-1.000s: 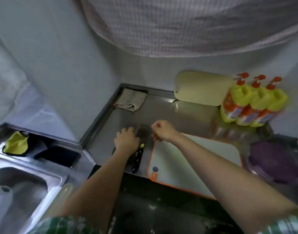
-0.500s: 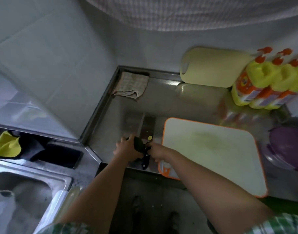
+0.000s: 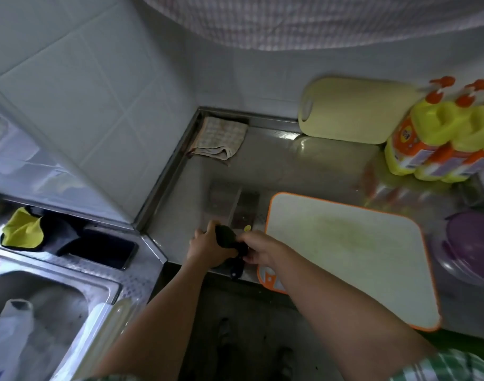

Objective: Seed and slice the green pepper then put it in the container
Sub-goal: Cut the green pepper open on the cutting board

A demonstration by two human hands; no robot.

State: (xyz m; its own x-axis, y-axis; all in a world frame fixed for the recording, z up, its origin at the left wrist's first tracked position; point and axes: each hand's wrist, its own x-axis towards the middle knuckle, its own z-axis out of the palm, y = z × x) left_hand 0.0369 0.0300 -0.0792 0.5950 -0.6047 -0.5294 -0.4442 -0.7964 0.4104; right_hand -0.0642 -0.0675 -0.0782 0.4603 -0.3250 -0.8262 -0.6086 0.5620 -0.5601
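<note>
- Two hands were on the green pepper (image 3: 226,239): the left hand (image 3: 207,250) was wrapped round one end and the right hand (image 3: 258,251) was pinching the other, fingers curled on both.
- Pepper was held just over the steel counter (image 3: 304,166), not on the board. It looked uncut, but it was dark and small in the view, so I couldn't be sure.
- Knife (image 3: 245,213) lay flat on the counter right under the hands, blade toward 12 o'clock, handle poking out at 6, nobody gripping it.
- White cutting board (image 3: 345,257) sat just beside the hands at 3 o'clock, no slices on it, only a faint green stain.
- Purple container (image 3: 471,243) was further out at 3 o'clock, well apart. Couldn't see inside it.
- My guess: barely started. Seeding, slicing and moving it to the container were all left to do.
</note>
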